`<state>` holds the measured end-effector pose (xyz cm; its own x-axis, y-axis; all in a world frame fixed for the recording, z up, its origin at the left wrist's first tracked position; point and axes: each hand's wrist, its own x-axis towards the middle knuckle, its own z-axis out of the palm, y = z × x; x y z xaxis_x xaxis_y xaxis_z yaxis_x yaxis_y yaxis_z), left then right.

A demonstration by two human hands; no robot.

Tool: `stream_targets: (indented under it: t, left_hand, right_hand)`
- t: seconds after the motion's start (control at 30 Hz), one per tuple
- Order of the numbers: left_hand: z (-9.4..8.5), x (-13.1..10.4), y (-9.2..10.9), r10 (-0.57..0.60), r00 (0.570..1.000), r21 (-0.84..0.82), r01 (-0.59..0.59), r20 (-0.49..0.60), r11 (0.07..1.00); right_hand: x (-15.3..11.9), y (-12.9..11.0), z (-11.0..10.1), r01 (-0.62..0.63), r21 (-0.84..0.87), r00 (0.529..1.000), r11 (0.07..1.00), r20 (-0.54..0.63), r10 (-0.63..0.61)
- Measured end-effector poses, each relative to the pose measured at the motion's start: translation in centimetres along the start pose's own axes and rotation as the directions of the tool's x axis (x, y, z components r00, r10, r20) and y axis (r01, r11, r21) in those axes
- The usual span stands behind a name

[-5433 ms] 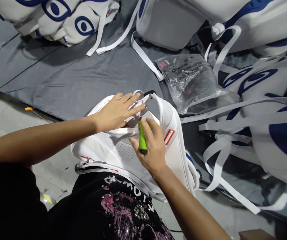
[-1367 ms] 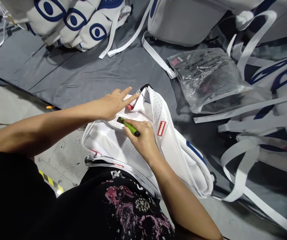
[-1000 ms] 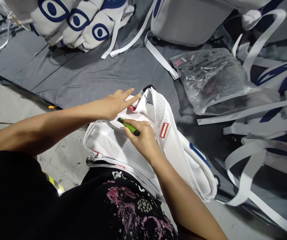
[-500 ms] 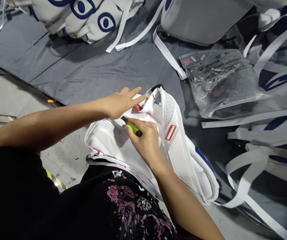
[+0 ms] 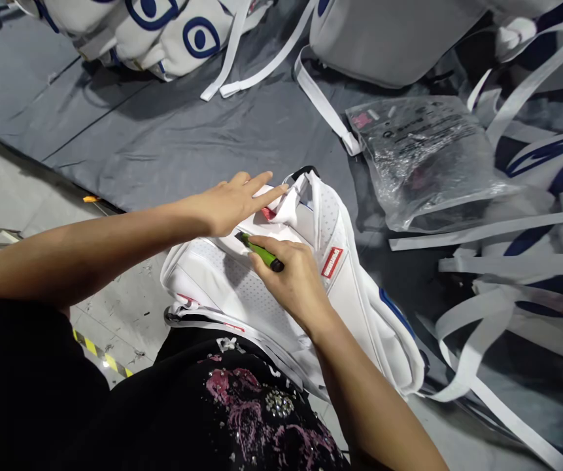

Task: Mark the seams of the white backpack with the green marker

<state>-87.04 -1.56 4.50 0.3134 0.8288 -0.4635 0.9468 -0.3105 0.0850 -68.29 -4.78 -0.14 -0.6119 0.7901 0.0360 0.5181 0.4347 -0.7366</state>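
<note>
A white bag [image 5: 256, 281] with dotted mesh padding and a red label [image 5: 331, 262] lies at the table's near edge, against my body. My left hand [image 5: 235, 199] rests flat on its upper part, fingers spread toward a white strap loop. In my right hand [image 5: 288, 271] is a green tool with black ends [image 5: 265, 255], pinched between thumb and fingers. The tool's dark tip points at the white fabric just below my left palm; whether it touches the fabric I cannot tell.
A clear plastic bag [image 5: 428, 157] lies right of the white bag on the grey-covered table [image 5: 173, 144]. White bags with blue eye shapes [image 5: 201, 38] are at the top left, a grey bag [image 5: 389, 39] at the top. Loose white straps [image 5: 482, 347] hang at the right.
The view has shifted slightly. My right hand has turned a little around the green tool, while my left hand keeps its place on the bag.
</note>
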Motion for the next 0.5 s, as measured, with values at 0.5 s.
stream_targets:
  t: [0.5]
  left_hand:
    - [0.88, 0.42, -0.52, 0.033, 0.999, 0.020, -0.032, -0.043, 0.999]
  right_hand:
    - [0.68, -0.33, 0.58, 0.007, 0.036, 1.000, 0.999, -0.006, -0.007]
